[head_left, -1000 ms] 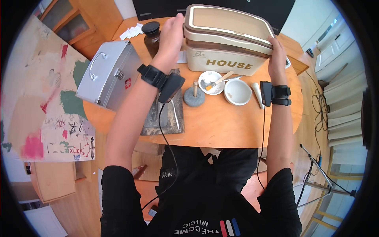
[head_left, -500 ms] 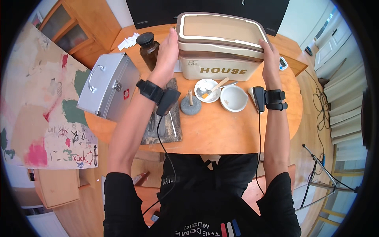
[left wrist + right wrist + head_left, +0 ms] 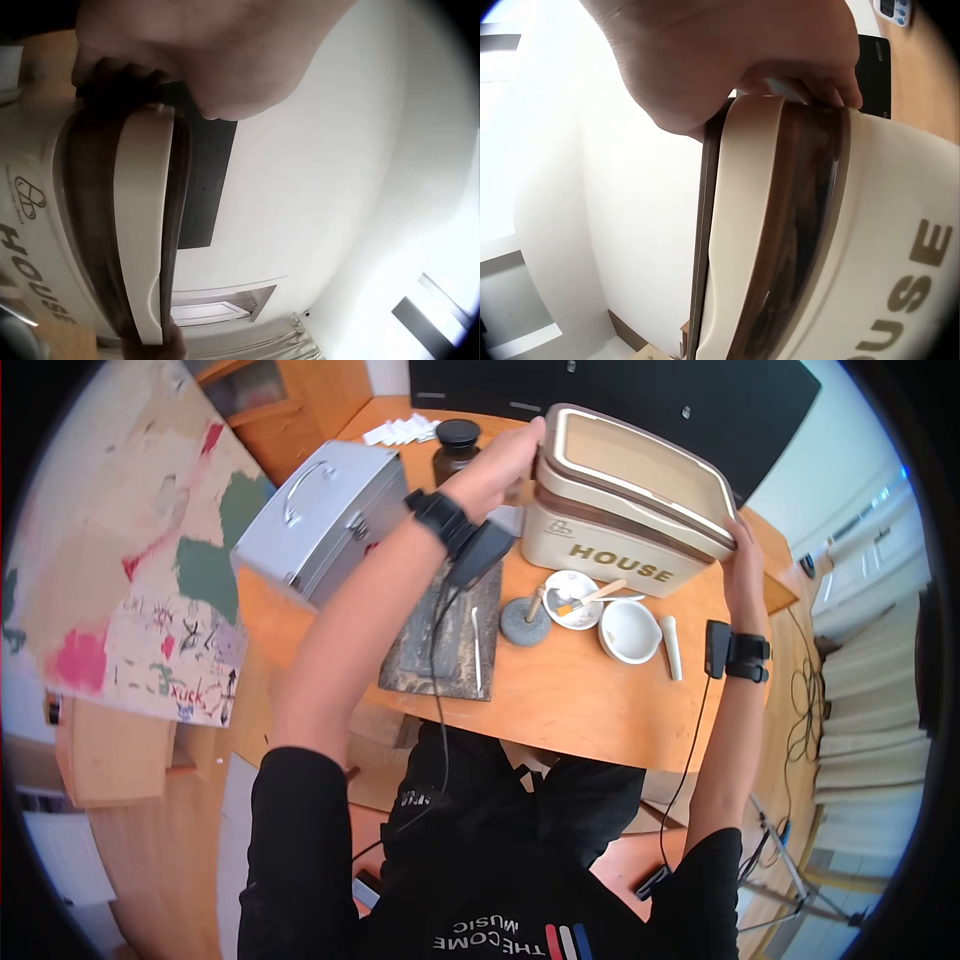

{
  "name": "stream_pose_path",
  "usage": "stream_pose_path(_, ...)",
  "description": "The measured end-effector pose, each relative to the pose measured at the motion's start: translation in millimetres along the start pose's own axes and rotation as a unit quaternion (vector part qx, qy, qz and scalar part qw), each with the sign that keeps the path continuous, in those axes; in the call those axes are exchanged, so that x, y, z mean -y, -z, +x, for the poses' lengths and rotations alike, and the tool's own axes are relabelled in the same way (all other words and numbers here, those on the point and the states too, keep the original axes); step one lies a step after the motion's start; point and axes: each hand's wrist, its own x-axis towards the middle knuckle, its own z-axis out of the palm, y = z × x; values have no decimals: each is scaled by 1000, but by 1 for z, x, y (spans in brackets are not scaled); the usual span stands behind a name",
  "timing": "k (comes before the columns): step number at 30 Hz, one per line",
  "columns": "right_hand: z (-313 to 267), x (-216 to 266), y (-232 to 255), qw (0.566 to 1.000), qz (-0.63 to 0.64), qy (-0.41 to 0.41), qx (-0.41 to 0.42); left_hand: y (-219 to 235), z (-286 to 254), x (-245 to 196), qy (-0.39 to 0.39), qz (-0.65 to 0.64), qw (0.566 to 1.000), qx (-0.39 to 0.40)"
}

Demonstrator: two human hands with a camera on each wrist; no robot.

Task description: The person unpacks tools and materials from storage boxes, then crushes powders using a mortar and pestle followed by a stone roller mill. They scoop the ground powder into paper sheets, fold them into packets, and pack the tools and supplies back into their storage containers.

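A cream storage box (image 3: 610, 545) with a brown-rimmed lid (image 3: 650, 455) and the word HOUSE on its front stands at the back of the table. My left hand (image 3: 505, 465) grips its left end. In the left wrist view its fingers curl in at the upper rim. At the right end my right hand (image 3: 742, 572) holds the box, and the right wrist view shows those fingers bent around the end below the lid. In front of the box are a small white dish (image 3: 560, 592) with a brush (image 3: 592, 597) across it, a white mortar (image 3: 630, 632) and a pestle (image 3: 672, 648).
A silver case (image 3: 320, 515) and a dark brown jar (image 3: 457, 450) stand left of the box. Nearer me lie a dark slab (image 3: 400, 680) with a thin metal tool (image 3: 477, 650) and a grey stone disc (image 3: 525, 625) with a wooden peg. A black screen (image 3: 640, 410) rises behind.
The head view has turned, shifting and tilting the whole scene to the right. Both hands stay on the ends of the box. The pestle, partly hidden by the right wrist before, now shows fully.
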Motion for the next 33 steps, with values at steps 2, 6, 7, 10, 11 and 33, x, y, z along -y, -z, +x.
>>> stream_pose_path(2, 1, 1, 5, 999, 6, -21, 25, 8, 43, 24, 31, -83, 996, 17)
stream_pose_path(6, -3, 12, -12, 999, 18, -39, 10, -7, 18, 8, 27, -86, 995, 37)
stream_pose_path(7, -1, 12, -10, 999, 14, -41, 19, -6, 17, 7, 29, -89, 995, 37)
stream_pose_path(10, 7, 17, -3, 997, -9, -54, 60, -6, 29, 10, 40, -18, 995, 84)
stream_pose_path(11, 6, 20, -6, 996, -18, -61, 60, -8, 24, 11, 25, -22, 997, 71)
stream_pose_path(33, -8, 31, -18, 978, -209, -1, 10, -7, 45, 28, -65, -22, 997, 46)
